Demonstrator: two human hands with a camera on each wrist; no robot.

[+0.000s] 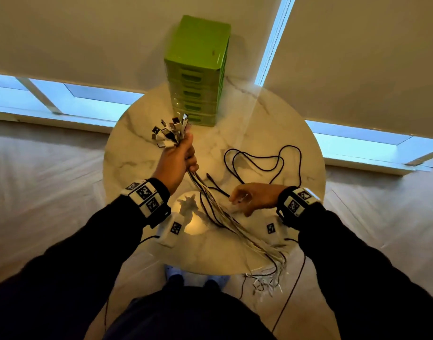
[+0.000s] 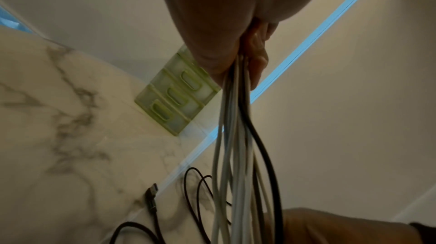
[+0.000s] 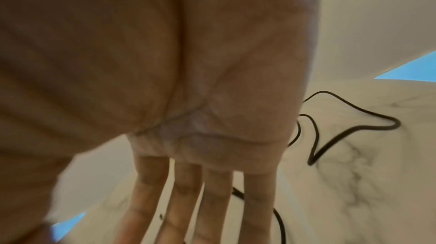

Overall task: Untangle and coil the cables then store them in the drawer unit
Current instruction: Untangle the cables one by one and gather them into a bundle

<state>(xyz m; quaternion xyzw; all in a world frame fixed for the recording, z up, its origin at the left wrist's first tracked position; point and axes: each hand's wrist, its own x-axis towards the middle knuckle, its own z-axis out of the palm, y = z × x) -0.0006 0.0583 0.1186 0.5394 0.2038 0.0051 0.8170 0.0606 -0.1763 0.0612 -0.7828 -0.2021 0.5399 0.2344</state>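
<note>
My left hand [image 1: 179, 157] grips a thick bundle of mostly white cables [image 1: 225, 214] just below their USB plugs [image 1: 170, 132], which fan out above the fist. The bundle [image 2: 238, 154] trails down across the round marble table [image 1: 141, 143] and hangs off its near right edge. A loose black cable [image 1: 262, 160] lies in loops on the table's right half, its plug [image 2: 152, 195] pointing left. My right hand [image 1: 253, 196] hovers low beside the bundle, fingers [image 3: 186, 192] straight and spread, holding nothing. The green drawer unit [image 1: 198, 69] stands at the table's far edge, drawers closed.
Cream roller blinds [image 1: 88, 33] cover the windows behind the table. Pale floor surrounds it. My feet [image 1: 195, 276] stand at the near table edge. White tagged boxes [image 1: 172, 229] hang under both wrists.
</note>
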